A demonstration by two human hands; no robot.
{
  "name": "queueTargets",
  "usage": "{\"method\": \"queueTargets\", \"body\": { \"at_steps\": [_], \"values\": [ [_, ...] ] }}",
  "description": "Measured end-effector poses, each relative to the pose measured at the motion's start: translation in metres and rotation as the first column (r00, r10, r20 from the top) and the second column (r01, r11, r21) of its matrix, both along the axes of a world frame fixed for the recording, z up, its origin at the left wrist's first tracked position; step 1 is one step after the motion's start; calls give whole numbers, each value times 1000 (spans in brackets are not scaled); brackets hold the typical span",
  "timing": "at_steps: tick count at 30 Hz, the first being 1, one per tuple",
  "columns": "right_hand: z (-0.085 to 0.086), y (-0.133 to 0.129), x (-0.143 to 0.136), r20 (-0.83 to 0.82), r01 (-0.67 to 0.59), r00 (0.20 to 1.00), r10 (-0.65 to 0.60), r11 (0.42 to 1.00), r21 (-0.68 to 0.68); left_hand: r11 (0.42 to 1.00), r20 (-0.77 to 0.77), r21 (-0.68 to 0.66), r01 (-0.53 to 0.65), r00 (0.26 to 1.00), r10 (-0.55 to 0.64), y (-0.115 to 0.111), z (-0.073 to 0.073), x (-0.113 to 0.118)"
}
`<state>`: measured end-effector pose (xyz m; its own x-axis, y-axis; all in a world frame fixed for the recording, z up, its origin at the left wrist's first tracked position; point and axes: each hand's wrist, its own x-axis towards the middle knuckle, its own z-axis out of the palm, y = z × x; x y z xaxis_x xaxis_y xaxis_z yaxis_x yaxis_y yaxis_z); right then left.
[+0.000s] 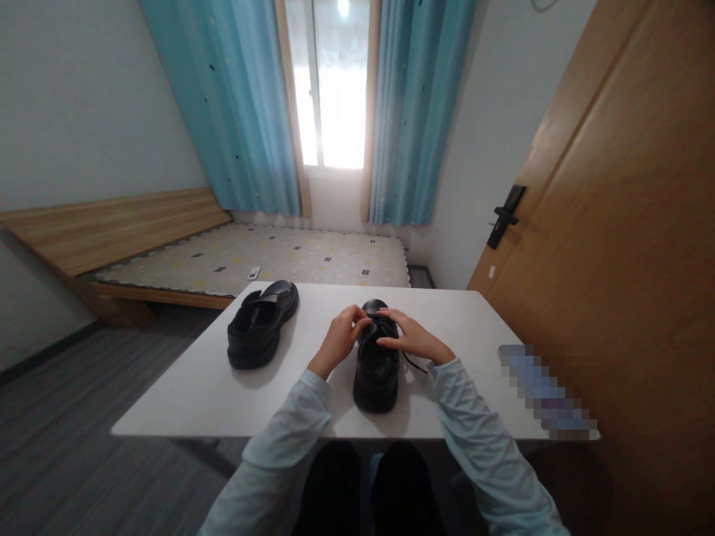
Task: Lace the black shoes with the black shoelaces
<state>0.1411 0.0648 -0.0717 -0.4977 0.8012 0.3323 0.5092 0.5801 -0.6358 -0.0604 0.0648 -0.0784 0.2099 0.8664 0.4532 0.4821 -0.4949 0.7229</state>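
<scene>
A black lace-up shoe (375,388) stands on the white table in front of me, its toe pointing away and its heel towards me. On the left side of its upper, my left hand (340,335) is closed in a pinch at the shoelace; its fingertips partly hide the lace. From the right, my right hand (416,337) grips the upper, with the thumb by the shoe's opening and the fingers over the lacing. A loose shoelace end (414,364) trails onto the table beneath my right wrist. Another black shoe (254,348) stands apart on the left.
The white table (190,406) carries both shoes, and a blurred-out flat item (544,391) lies along its right edge. Behind it is a bed (313,257) with a small white device (254,273) on it. A wooden door (614,223) stands close on the right.
</scene>
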Motion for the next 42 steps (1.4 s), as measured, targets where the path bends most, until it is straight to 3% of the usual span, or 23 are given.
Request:
{"method": "queueTargets", "body": {
  "at_steps": [7, 15, 21, 32, 42],
  "values": [
    [-2, 1, 2, 0, 28, 1000, -28, 999, -15, 1000, 33, -21, -2, 999, 3, -2, 3, 3],
    [-2, 2, 4, -9, 22, 1000, -22, 1000, -13, 978, 114, -68, 195, 976, -186, -8, 8, 5],
    [0, 1, 4, 24, 19, 1000, -19, 999, -31, 968, 159, -43, 247, 958, -238, -6, 8, 3],
    [-1, 2, 5, 30, 17, 999, -16, 999, -40, 988, 166, -22, 153, 975, -147, -6, 9, 5],
    [0, 1, 6, 66, 15, 998, -12, 999, -46, 988, 123, -31, 154, 981, -149, -7, 10, 0]
  ]
}}
